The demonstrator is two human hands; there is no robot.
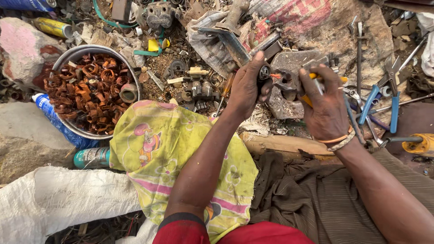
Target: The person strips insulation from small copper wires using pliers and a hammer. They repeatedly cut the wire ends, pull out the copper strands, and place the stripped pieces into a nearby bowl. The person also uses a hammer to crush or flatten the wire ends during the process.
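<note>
Head view: left hand [246, 88] grips a small black metal part [263, 74]. Right hand [322, 101] is closed around a yellow-handled tool [316, 77] beside it.

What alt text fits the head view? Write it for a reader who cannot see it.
A person's left hand holds a small dark metal part while the right hand grips a yellow-handled tool against it, above a ground littered with scrap. A metal bowl of rusty copper coils sits left; blue-handled pliers lie right.
</note>
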